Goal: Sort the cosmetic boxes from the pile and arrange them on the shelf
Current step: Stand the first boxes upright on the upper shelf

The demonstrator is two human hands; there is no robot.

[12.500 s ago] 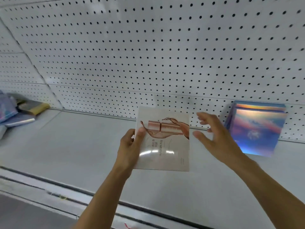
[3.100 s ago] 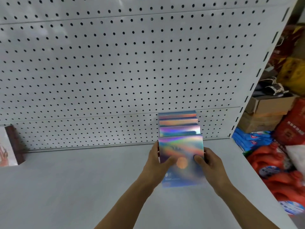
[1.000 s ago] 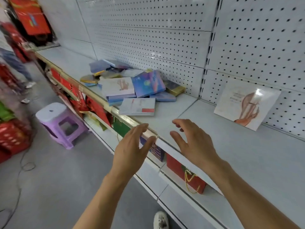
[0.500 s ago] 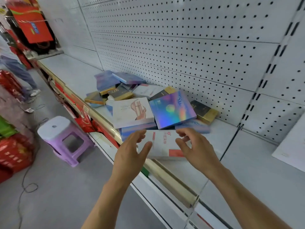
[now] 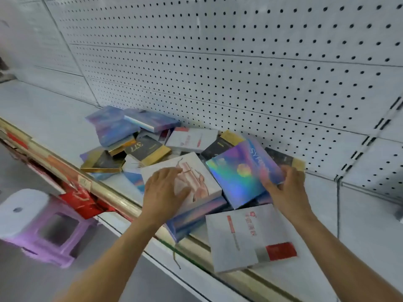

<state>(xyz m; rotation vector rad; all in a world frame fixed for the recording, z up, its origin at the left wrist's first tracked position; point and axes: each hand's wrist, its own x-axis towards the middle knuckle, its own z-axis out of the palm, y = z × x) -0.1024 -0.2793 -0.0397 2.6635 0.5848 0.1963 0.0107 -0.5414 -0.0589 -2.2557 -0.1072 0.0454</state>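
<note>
A pile of cosmetic boxes (image 5: 152,144) lies on the white shelf (image 5: 54,118) against the pegboard. On top at the front sit a white box with a pink drawing (image 5: 202,182) and a tilted holographic blue box (image 5: 237,177). My left hand (image 5: 163,192) lies flat with spread fingers on the near left part of the white box. My right hand (image 5: 285,188) grips the right edge of the holographic box, thumb on its face and fingers behind the edge. Both hands are blurred.
A white box with a red label (image 5: 250,236) lies at the shelf's front lip, partly overhanging. Black and gold boxes (image 5: 146,149) and bluish boxes (image 5: 113,125) fill the pile's left. A purple stool (image 5: 37,225) stands on the floor below left.
I have come closer to the pile. Both hands moved forward from above the red-label box: the left now lies on the white box, the right took the holographic box's edge.
</note>
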